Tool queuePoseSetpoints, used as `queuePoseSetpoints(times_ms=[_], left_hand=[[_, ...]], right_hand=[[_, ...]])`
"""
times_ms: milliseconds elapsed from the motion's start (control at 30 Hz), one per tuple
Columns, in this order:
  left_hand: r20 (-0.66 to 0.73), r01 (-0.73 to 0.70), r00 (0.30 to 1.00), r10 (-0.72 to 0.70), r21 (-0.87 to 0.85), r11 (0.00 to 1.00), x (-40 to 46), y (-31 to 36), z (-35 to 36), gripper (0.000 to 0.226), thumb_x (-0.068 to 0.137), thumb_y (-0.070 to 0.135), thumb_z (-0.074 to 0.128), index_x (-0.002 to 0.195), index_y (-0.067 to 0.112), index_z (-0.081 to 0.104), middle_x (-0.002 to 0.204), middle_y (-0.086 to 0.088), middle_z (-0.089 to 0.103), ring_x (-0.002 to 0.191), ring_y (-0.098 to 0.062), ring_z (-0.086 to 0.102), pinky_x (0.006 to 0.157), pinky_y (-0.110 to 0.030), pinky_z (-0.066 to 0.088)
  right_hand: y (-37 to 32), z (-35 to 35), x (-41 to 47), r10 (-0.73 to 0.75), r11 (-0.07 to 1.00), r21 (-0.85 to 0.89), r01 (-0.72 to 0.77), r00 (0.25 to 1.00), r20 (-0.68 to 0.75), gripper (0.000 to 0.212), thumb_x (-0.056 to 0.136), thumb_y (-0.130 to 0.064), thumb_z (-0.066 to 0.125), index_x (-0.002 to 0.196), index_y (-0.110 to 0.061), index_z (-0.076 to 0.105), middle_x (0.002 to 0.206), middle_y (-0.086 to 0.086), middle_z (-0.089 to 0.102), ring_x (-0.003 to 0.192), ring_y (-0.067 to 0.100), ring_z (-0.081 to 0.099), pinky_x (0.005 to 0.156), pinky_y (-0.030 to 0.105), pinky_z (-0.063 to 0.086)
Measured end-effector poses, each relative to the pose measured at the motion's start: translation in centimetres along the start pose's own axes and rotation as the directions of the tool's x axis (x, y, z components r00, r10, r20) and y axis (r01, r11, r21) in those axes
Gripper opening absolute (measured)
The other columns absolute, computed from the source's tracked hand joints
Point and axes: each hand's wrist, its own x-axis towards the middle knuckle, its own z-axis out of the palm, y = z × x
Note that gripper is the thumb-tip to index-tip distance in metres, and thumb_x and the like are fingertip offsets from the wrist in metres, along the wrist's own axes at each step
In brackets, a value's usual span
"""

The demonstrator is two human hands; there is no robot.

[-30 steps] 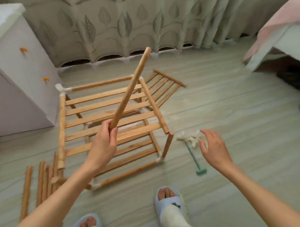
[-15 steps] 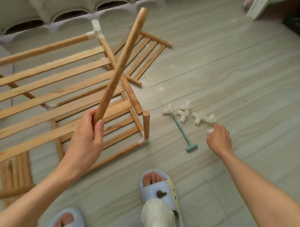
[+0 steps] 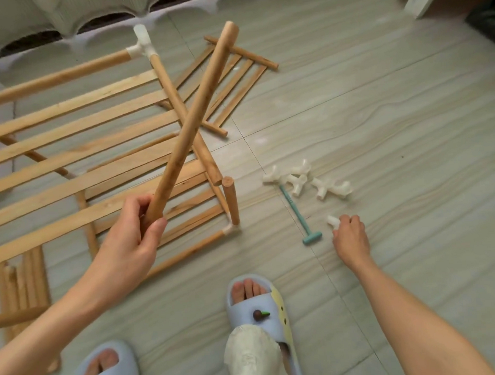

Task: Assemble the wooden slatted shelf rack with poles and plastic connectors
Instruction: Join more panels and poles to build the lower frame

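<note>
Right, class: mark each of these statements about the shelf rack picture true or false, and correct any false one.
1. The left hand grips a wooden pole. True.
2. The right hand rests flat and empty on the floor. False: its fingers are curled round a white plastic connector.
3. A small green hammer lies on the floor between the rack and the right hand. True.
4. The loose connectors sit on top of the rack's slats. False: they lie on the floor tiles to the right of the rack.
5. A short upright pole stands at the rack's near right corner. True.
</note>
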Motion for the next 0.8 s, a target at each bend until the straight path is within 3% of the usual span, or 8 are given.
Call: queuePoseSetpoints(times_ms=[133,233,367,433,500,600,667,800], left_hand=[[0.013,0.004,1.0,-0.004,0.028,1.0,-0.3,0.2,-0.1,0.019,0.091,0.012,0.051,0.108,0.018,0.044,0.081,-0.01,0.051,0.072,-0.027,0.05,0.067,-0.043,0.044],[0.008,0.033,0.999,-0.033,0.024,0.999,-0.2,0.0,-0.1,0.018,0.09,0.01,0.053,0.104,0.015,0.044,0.08,-0.008,0.049,0.068,-0.023,0.047,0.063,-0.036,0.042],[-0.026,0.076,0.997,-0.076,0.005,0.997,0.1,-0.1,0.0,0.013,0.091,0.011,0.053,0.099,0.016,0.044,0.078,-0.011,0.05,0.066,-0.025,0.046,0.061,-0.035,0.041],[-0.056,0.083,0.995,-0.083,-0.008,0.997,0.0,0.1,0.1,0.008,0.091,0.016,0.053,0.095,0.016,0.047,0.073,-0.008,0.049,0.061,-0.02,0.043,0.058,-0.032,0.039],[-0.089,0.079,0.993,-0.08,-0.018,0.997,0.0,0.4,0.0,0.012,0.091,0.026,0.054,0.088,0.015,0.051,0.069,-0.005,0.048,0.058,-0.017,0.042,0.057,-0.031,0.037],[-0.109,0.138,0.982,-0.153,-0.132,0.982,-0.1,0.5,-0.5,0.03,0.086,0.043,0.053,0.069,0.019,0.051,0.058,0.0,0.046,0.055,-0.018,0.039,0.057,-0.036,0.035],[-0.099,0.181,0.974,-0.205,-0.212,0.96,-0.4,0.6,-0.8,0.04,0.081,0.052,0.052,0.064,0.016,0.045,0.055,0.0,0.043,0.054,-0.02,0.037,0.055,-0.039,0.033],[-0.096,0.181,0.972,-0.216,-0.286,0.941,-0.7,1.1,-0.8,0.041,0.079,0.051,0.054,0.066,0.013,0.051,0.053,0.001,0.046,0.053,-0.019,0.04,0.056,-0.037,0.035]], right_hand=[[0.0,0.4,-0.6,0.015,0.999,0.032,-0.016,1.0,0.018,0.033,0.092,-0.016,0.054,0.121,-0.001,0.049,0.119,0.021,0.041,0.105,0.035,0.047,0.083,0.037,0.042],[0.3,0.7,-1.1,0.048,0.991,0.126,-0.051,0.998,0.028,0.031,0.09,-0.009,0.055,0.119,-0.001,0.052,0.117,0.021,0.037,0.096,0.036,0.05,0.082,0.037,0.043],[-0.1,-0.2,-2.3,0.134,0.92,0.372,-0.121,0.991,-0.01,0.031,0.09,-0.005,0.053,0.12,0.001,0.053,0.123,0.021,0.04,0.091,0.032,0.05,0.084,0.031,0.039],[-1.5,-1.7,-3.2,0.181,0.826,0.548,-0.129,0.983,-0.041,0.034,0.089,-0.007,0.057,0.121,0.0,0.054,0.124,0.02,0.047,0.103,0.031,0.051,0.086,0.028,0.036],[-3.8,-4.0,-4.6,0.162,0.685,0.725,-0.075,0.985,-0.052,0.031,0.087,-0.011,0.062,0.117,-0.004,0.059,0.115,0.014,0.058,0.102,0.024,0.055,0.078,0.022,0.041],[-8.2,-8.8,-7.4,0.047,0.349,0.935,0.067,0.995,-0.089,0.019,0.084,-0.008,0.066,0.102,-0.012,0.063,0.091,0.003,0.065,0.09,0.017,0.061,0.078,0.025,0.051],[-10.9,-11.9,-9.2,-0.051,0.172,0.972,0.158,0.987,-0.152,0.017,0.083,-0.007,0.066,0.096,-0.018,0.064,0.09,-0.001,0.067,0.088,0.012,0.064,0.078,0.023,0.053],[-14.9,-15.8,-11.2,-0.195,0.064,0.968,0.244,0.954,-0.228,0.015,0.079,-0.022,0.068,0.093,-0.025,0.064,0.087,-0.007,0.069,0.087,0.007,0.066,0.075,0.019,0.053]])
